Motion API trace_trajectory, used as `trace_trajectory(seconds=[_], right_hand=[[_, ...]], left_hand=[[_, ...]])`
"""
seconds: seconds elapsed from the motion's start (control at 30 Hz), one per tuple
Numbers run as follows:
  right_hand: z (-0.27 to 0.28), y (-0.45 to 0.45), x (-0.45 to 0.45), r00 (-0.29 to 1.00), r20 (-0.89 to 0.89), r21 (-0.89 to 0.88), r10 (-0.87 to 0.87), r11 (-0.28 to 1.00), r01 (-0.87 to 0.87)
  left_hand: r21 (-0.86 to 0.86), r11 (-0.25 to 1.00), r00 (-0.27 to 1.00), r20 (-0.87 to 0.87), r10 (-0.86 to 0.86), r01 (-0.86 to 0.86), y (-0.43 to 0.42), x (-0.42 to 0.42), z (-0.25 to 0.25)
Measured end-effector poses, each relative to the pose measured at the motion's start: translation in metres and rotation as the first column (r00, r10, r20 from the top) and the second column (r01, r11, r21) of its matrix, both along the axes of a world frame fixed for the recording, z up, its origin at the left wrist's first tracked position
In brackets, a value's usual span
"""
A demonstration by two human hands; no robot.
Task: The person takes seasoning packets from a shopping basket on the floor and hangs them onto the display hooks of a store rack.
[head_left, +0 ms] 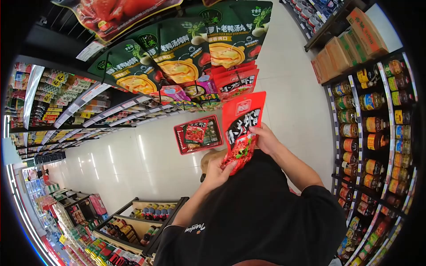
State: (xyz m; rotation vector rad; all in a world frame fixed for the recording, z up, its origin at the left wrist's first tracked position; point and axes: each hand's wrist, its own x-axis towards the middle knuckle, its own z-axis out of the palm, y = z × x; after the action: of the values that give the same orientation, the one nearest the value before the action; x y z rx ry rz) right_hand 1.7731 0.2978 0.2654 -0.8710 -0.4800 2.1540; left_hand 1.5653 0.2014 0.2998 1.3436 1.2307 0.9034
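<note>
A red seasoning pouch [242, 128] with dark lettering and a picture of red food is held up in front of my black shirt. My left hand [217, 174] grips its lower end, the thumb lying over the front. Higher up, on the right edge, my right hand [266, 139] pinches the same pouch. Just beyond the pouch's top, similar red pouches [236, 83] hang on the rack. Green duck soup seasoning pouches [177, 55] hang beside them, apart from both hands.
A red shopping basket [199, 134] with pouches in it stands on the pale tiled floor [146, 150]. Shelves of jars [372, 119] line the right side, with cardboard boxes [341, 51] on top. Packed shelves [66, 97] run along the left. A bottle rack [142, 221] is at lower left.
</note>
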Motion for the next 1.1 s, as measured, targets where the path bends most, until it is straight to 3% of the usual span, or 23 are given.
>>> trace_trajectory(seconds=[0.1,0.2,0.3,0.4,0.53,0.63,0.73,0.83,0.93,1.03,1.1], right_hand=[[-0.008,-0.006,0.012,0.996,-0.055,-0.038,-0.064,0.997,0.062],[-0.023,-0.008,0.017,0.992,-0.043,-0.039,-0.115,0.993,0.114],[-0.022,0.002,0.026,0.98,0.013,0.016,-0.197,0.98,0.197],[-0.04,0.016,0.031,0.945,0.109,0.077,-0.308,0.951,0.3],[-0.056,0.038,0.03,0.926,0.223,0.089,-0.306,0.952,0.293],[-0.064,0.046,0.028,0.935,0.243,0.094,-0.259,0.965,0.243],[-0.079,0.044,0.027,0.917,0.326,0.108,-0.228,0.973,0.203],[-0.088,0.04,0.027,0.901,0.376,0.121,-0.216,0.976,0.183],[-0.091,0.042,0.027,0.882,0.404,0.158,-0.244,0.968,0.196],[-0.09,0.049,0.028,0.871,0.419,0.188,-0.256,0.963,0.193],[-0.088,0.055,0.03,0.872,0.417,0.189,-0.257,0.963,0.194]], left_hand=[[0.126,0.991,0.995,-0.095,-0.034,0.046,0.016,0.009,-0.003],[0.179,0.981,0.995,-0.08,-0.054,0.068,0.025,0.017,-0.018],[0.088,0.991,0.981,-0.175,-0.08,0.097,0.035,0.019,-0.037],[-0.078,0.996,0.973,-0.228,0.018,-0.037,0.049,0.03,-0.049],[-0.019,0.999,0.962,-0.273,0.034,-0.041,0.051,0.038,-0.078],[-0.32,0.945,0.959,-0.281,-0.032,-0.062,0.043,0.036,-0.09],[-0.377,0.923,0.941,-0.334,-0.055,-0.079,0.041,0.036,-0.084],[-0.29,0.957,0.841,-0.521,-0.145,-0.015,0.035,0.028,-0.119],[-0.136,0.991,0.843,-0.535,-0.059,-0.017,0.036,0.033,-0.129],[-0.16,0.986,0.796,-0.602,-0.068,-0.036,0.045,0.04,-0.114],[-0.074,0.996,0.82,-0.573,-0.001,-0.05,0.046,0.042,-0.128]])
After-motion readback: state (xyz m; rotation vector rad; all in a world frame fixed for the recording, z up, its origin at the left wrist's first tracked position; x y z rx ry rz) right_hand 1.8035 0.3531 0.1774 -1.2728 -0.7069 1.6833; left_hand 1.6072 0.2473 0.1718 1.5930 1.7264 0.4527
